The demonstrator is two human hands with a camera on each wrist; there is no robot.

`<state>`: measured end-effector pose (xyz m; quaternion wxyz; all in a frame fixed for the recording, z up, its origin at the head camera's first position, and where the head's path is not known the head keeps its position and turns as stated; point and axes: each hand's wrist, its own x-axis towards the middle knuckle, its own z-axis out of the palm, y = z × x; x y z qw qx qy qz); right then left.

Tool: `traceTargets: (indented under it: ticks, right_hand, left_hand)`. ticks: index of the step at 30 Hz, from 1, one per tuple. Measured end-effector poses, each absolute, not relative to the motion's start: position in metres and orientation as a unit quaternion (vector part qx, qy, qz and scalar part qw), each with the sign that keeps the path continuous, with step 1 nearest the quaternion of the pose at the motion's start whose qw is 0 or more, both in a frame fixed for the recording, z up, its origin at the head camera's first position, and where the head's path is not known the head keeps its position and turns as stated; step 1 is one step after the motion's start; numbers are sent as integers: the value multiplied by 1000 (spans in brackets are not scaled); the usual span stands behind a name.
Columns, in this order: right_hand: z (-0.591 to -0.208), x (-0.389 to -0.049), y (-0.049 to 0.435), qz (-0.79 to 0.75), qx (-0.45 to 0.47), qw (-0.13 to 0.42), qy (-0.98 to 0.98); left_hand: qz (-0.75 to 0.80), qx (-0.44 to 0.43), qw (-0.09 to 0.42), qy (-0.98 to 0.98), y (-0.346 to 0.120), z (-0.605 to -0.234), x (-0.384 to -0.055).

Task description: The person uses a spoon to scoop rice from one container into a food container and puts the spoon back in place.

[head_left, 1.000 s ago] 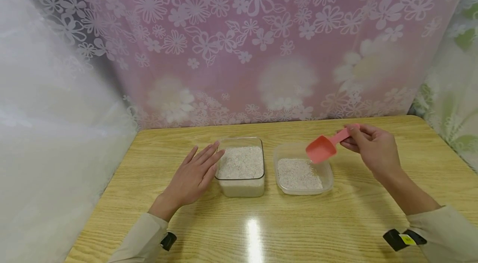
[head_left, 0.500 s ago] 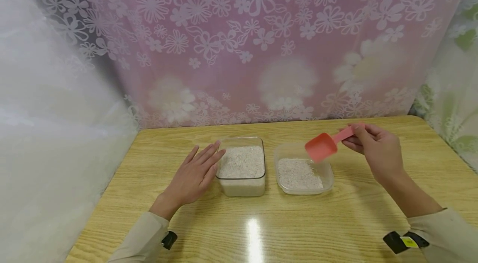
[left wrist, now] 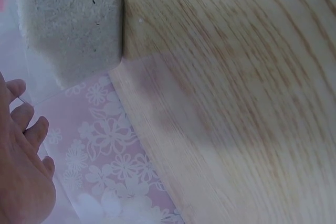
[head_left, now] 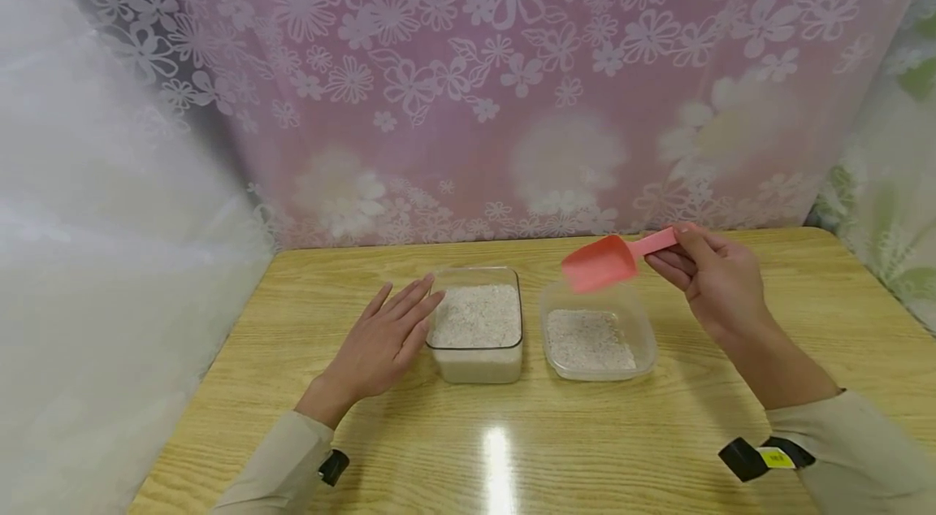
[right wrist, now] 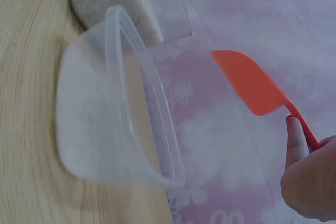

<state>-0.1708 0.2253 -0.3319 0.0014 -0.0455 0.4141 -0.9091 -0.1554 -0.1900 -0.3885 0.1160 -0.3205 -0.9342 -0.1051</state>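
Note:
My right hand [head_left: 720, 279] pinches the handle of a pink-red scoop [head_left: 601, 263], which hangs above the back of a frosted plastic tub [head_left: 639, 344]. Nothing shows inside the scoop in the head view. Pale grain [head_left: 588, 340], like rice, covers the bottom of the tub. To its left stands a clear rectangular container [head_left: 478, 369], much fuller with similar grain. My left hand [head_left: 383, 340] touches that container's left rim with its fingers extended. In the right wrist view the scoop [right wrist: 252, 85] is seen side-on, apart from the tub [right wrist: 89, 124].
Both vessels stand side by side on a wood-grain table [head_left: 409, 450], a narrow gap between them. Behind the table hangs a pink flowered curtain [head_left: 453, 133]. A whitish sheet [head_left: 110, 255] closes the left side, and a green-patterned one [head_left: 892, 198] the right.
My right hand has carried the scoop left and slightly up, from over the tub's right side to its back left. The left hand stays at the container's rim.

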Motion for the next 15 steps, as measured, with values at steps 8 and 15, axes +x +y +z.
traceTargets:
  ticks: [8,15]
  right_hand:
    - [-325,-175,190,-912,-68,25,404]
    - [-323,-176,156,-883,-73,40,462]
  left_hand:
    - [-102,-319,115,-935,-189,-387,-156]
    - [-104,-319,117,-935,-189,-387,-155]
